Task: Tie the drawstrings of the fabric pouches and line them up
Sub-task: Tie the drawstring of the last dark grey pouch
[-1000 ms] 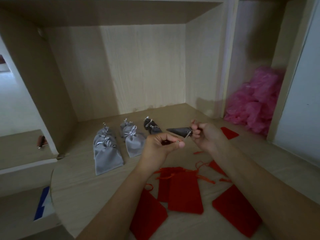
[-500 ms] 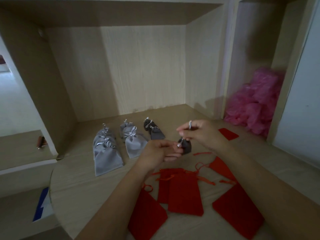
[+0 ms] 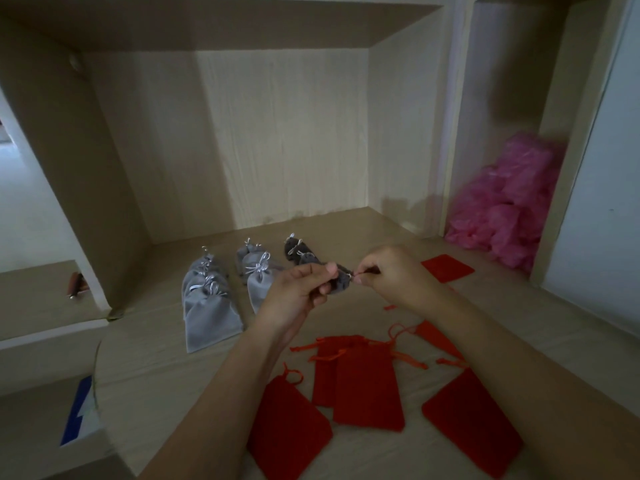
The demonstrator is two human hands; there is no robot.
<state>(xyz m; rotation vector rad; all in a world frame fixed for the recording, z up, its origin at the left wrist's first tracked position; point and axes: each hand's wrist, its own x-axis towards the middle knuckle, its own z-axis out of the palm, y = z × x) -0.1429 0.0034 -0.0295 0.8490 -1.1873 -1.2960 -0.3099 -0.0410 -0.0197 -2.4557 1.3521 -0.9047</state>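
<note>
A small dark grey pouch (image 3: 340, 281) hangs in the air between both hands. My left hand (image 3: 300, 289) pinches one end of its silver drawstring, and my right hand (image 3: 394, 275) pinches the other end beside the pouch's mouth. Behind them, tied pouches lie in rows on the wooden shelf: light grey pouches (image 3: 207, 306) at left, more light grey pouches (image 3: 258, 270) in the middle, and dark grey pouches (image 3: 298, 252) to the right. Several untied red pouches (image 3: 363, 382) lie flat in front, under my forearms.
A single red pouch (image 3: 447, 268) lies farther back on the right. A pile of pink plastic bags (image 3: 509, 209) fills the right alcove. The shelf's back wall (image 3: 284, 140) and side panels close in the area. A blue-and-white item (image 3: 81, 410) lies low at left.
The dark grey pouch has turned from hanging below the hands to stretched between them. My hands have moved apart a little, pulling its drawstring sideways.
</note>
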